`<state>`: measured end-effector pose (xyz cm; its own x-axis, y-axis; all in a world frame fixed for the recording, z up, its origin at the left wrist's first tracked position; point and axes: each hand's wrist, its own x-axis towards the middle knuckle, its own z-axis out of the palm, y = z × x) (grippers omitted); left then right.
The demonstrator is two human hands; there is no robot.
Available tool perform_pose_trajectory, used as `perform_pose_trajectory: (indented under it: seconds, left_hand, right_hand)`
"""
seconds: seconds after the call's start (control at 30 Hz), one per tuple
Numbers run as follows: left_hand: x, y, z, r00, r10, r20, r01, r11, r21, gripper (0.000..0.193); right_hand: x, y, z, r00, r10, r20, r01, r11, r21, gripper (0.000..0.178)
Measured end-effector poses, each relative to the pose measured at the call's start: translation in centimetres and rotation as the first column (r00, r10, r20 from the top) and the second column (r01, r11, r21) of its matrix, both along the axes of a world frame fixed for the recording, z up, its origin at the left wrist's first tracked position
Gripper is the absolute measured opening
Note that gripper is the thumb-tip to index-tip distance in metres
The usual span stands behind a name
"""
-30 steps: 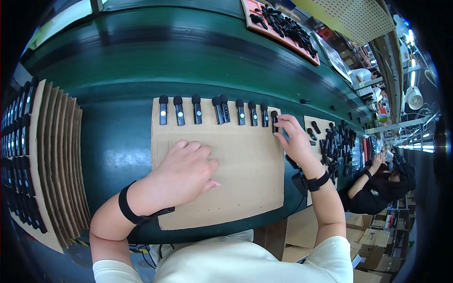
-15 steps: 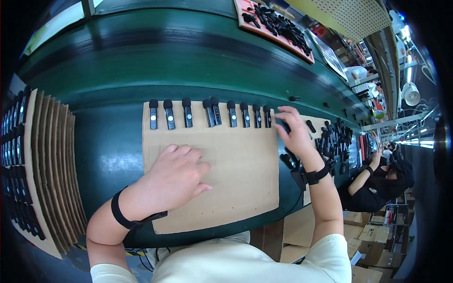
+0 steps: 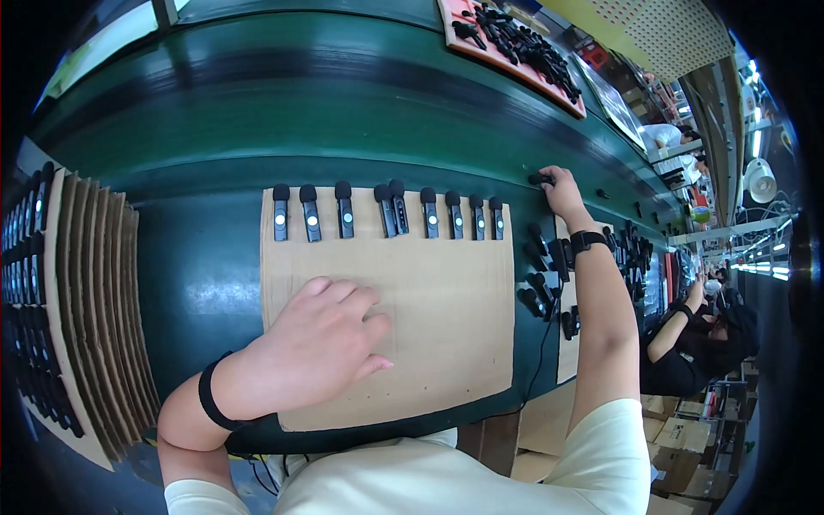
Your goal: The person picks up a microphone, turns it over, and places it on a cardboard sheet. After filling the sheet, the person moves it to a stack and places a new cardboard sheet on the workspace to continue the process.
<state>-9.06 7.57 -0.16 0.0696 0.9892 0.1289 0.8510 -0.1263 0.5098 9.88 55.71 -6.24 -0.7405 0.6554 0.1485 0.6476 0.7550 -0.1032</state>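
Note:
A row of several small black clip-on microphones [image 3: 345, 210], with foam tops and pale round dots, lies along the far edge of a cardboard sheet [image 3: 446, 326]. Two of them sit close together mid-row. Over the left part of the sheet is my left hand [image 3: 330, 339], fingers loosely bent and thumb apart, holding nothing that shows. Stretched beyond the sheet's far right corner, my right hand [image 3: 564, 193] has its fingertips closed on a single black microphone [image 3: 540, 179] at the green belt; its fingers partly cover it.
Cardboard layers [image 3: 103, 318] stand at the left, the outermost bearing rows of microphones. Loose microphones [image 3: 633, 257] lie right of my sheet, with a thin cable beside them. A pink tray [image 3: 515, 51] of black parts sits far back. Another person [image 3: 704, 335] works at the right.
My right hand has moved away and to the right, from beside the row's end to the lone microphone, and taken hold of it. My left hand has barely shifted.

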Motion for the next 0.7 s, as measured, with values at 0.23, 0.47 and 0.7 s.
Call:
perform_pose_trajectory:
  seconds: [0.23,0.47,0.7]
  left_hand:
    - [0.0,-0.2,1.1,0.994,-0.027,0.102,0.030,0.999,-0.028,0.036]
    - [0.1,0.2,0.8,0.949,-0.041,0.311,-0.058,0.951,0.303,0.034]
    - [1.5,0.5,1.7,0.879,-0.057,0.473,-0.148,0.911,0.386,0.033]
  right_hand:
    - [-1.1,-5.5,2.7,0.939,-0.066,-0.336,-0.056,0.939,-0.339,0.024]
    - [2.1,-25.4,9.1,0.697,-0.338,-0.632,-0.532,0.347,-0.772,0.029]
    - [2.0,-34.3,10.3,0.683,0.090,-0.725,-0.605,0.625,-0.493,0.030]
